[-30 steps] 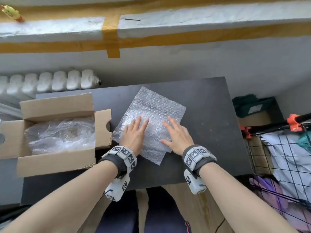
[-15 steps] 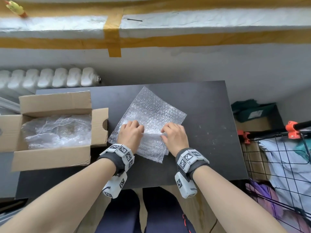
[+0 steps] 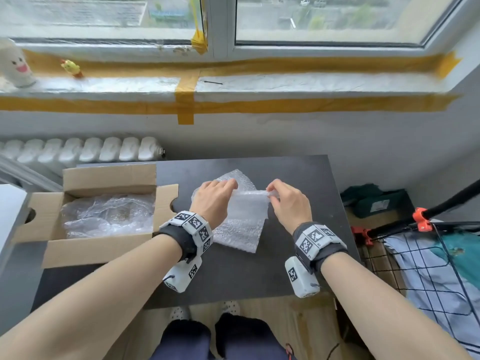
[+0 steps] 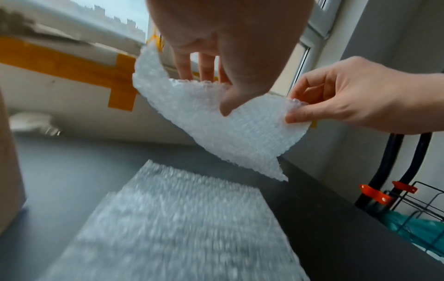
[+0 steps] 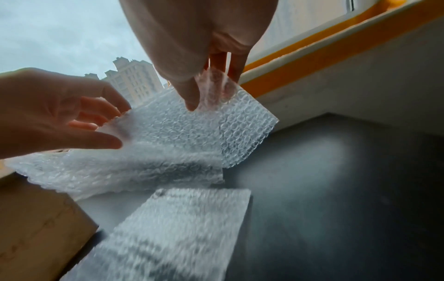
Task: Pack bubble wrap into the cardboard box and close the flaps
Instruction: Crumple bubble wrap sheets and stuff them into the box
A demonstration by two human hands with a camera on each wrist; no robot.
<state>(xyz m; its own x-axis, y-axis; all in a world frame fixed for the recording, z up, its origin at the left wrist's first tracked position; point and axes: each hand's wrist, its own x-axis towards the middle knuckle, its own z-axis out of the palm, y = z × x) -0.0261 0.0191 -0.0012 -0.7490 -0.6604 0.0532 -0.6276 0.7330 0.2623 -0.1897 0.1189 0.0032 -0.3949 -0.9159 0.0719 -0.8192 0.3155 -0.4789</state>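
Note:
An open cardboard box (image 3: 96, 250) sits at the table's left with crumpled clear wrap (image 3: 109, 214) inside and its flaps standing out. Over the middle of the dark table (image 3: 298, 183) I hold a bubble wrap sheet (image 3: 249, 203) up by its top edge. My left hand (image 3: 232, 184) pinches its left part and my right hand (image 3: 271, 193) its right corner. The left wrist view shows the raised sheet (image 4: 216, 121) under my thumb, and the right wrist view shows it (image 5: 180, 136) sagging toward the box (image 5: 36, 228). Another sheet (image 3: 239, 237) lies flat beneath.
A white radiator (image 3: 83, 149) and a taped windowsill (image 3: 259, 87) with two small figures run along the back. To the right of the table stand a wire rack with clothes (image 3: 428, 268), orange clamps (image 3: 422, 219) and a teal box (image 3: 376, 203).
My hands lay flat on the bubble wrap, then curled onto its near part, and now lift one sheet off the table. The head view has tilted up toward the window.

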